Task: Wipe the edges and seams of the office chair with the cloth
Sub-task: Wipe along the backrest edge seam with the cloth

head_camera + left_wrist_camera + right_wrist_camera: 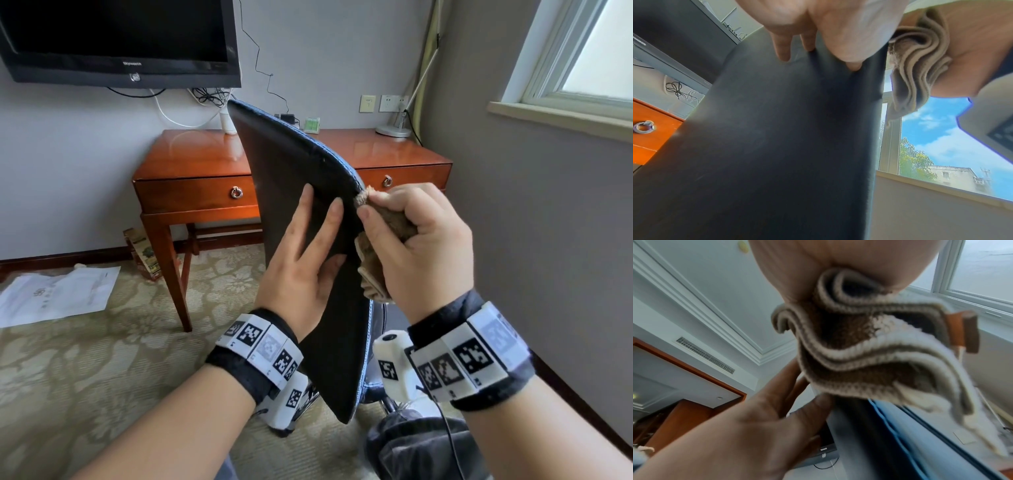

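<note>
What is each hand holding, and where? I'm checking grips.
Right hand grips the bunched cloth around its middle. Left hand holds nothing, lying flat on the chair back.

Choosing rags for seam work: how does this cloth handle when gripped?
Likely floppy: the cloth bunches into wavy folds under the right hand. Probably light: its loose end hangs freely. The looped weave looks grippy, not slippery.
</note>
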Action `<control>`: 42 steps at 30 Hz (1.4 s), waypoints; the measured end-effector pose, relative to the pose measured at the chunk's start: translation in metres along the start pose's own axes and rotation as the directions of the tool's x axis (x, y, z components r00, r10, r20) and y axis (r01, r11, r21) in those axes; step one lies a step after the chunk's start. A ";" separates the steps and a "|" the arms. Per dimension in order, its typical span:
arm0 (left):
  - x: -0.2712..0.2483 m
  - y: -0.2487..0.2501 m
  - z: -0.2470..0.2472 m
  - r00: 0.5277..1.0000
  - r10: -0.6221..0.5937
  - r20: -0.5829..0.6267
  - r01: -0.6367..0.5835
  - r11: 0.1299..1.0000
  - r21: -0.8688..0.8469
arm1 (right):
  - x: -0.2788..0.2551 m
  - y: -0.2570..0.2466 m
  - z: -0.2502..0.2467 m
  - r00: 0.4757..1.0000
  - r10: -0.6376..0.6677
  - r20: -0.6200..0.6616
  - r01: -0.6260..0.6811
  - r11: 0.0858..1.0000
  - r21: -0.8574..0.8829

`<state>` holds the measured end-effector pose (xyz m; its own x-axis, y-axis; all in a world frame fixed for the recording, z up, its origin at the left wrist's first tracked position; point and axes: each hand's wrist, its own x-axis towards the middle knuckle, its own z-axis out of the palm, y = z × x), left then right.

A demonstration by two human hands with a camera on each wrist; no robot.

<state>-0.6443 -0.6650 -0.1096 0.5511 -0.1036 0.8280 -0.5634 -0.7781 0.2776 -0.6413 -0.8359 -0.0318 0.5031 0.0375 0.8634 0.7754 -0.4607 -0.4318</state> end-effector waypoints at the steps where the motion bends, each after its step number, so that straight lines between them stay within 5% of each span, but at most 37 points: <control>1: 0.000 0.000 0.001 1.000 0.000 -0.009 0.000 1.000 -0.005 | -0.007 0.004 0.000 1.000 0.011 0.002 -0.011 1.000 0.002; 7: -0.005 0.002 0.010 0.998 -0.069 -0.015 0.068 0.997 -0.024 | -0.048 0.027 0.001 0.981 0.165 0.105 -0.157 0.985 -0.076; 17: -0.008 0.006 0.006 0.997 -0.080 0.022 0.082 0.993 -0.089 | -0.033 0.012 0.003 0.990 0.135 0.047 -0.129 0.985 -0.111; 23: -0.019 0.005 0.015 0.989 -0.120 0.086 0.130 0.985 -0.113 | -0.071 0.024 0.007 0.938 0.310 0.156 -0.290 0.947 -0.139; 30: -0.027 0.008 0.020 0.964 -0.234 0.124 0.253 0.950 -0.183 | -0.053 0.020 0.011 0.969 0.218 0.113 -0.199 0.967 -0.156; 42: -0.023 0.009 0.020 0.954 -0.273 0.122 0.291 0.940 -0.178 | -0.063 0.035 0.020 0.958 0.265 0.108 -0.243 0.953 -0.181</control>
<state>-0.6499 -0.6818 -0.1358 0.7547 0.0375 0.6550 -0.4785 -0.6516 0.5886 -0.6387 -0.8366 -0.1068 0.7291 0.0097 0.6844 0.5473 -0.6086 -0.5744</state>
